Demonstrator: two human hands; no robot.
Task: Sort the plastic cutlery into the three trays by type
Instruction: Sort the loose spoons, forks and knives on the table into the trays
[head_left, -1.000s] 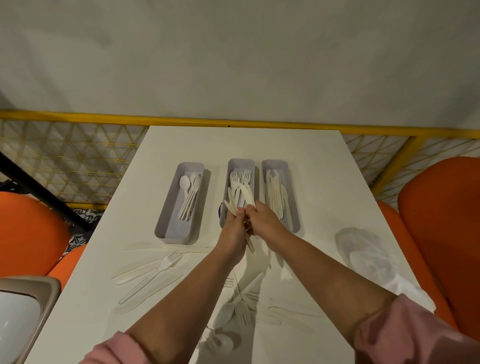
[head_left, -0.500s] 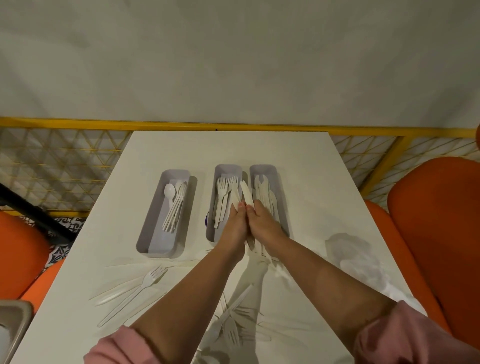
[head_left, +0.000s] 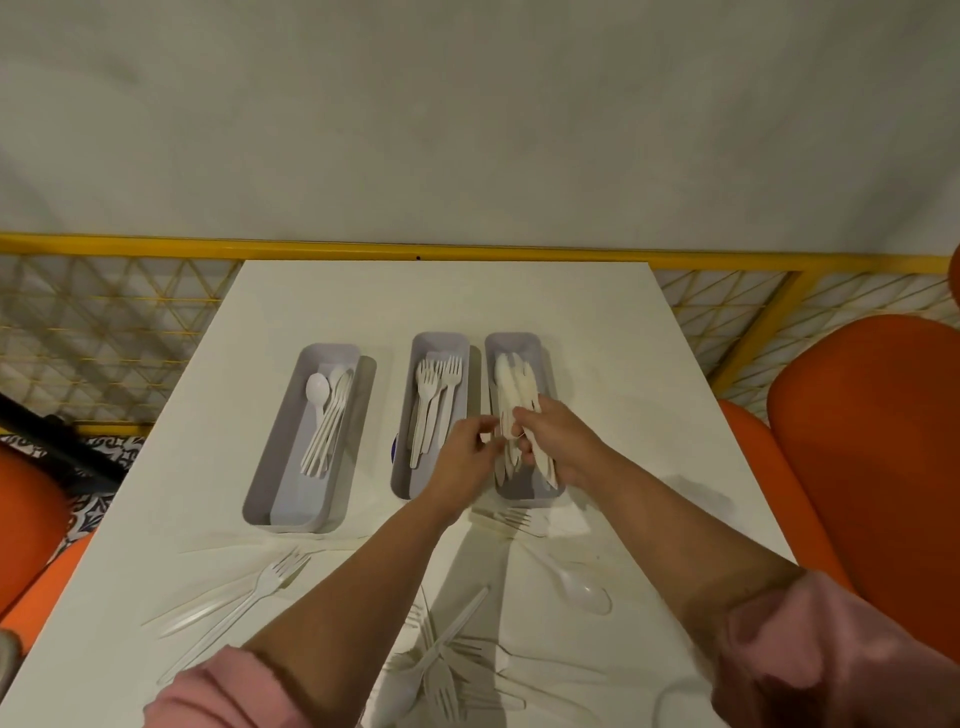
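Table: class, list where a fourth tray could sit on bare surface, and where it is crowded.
Free: the far strip of table between the knife tray and the yellow rail; also the patch right of that tray. Crowded: the near edge, strewn with loose cutlery.

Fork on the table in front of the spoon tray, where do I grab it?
Pinch the fork by the middle of its thin handle, from above on the left. It lies flat, tines toward the spoon tray, handle uncovered.
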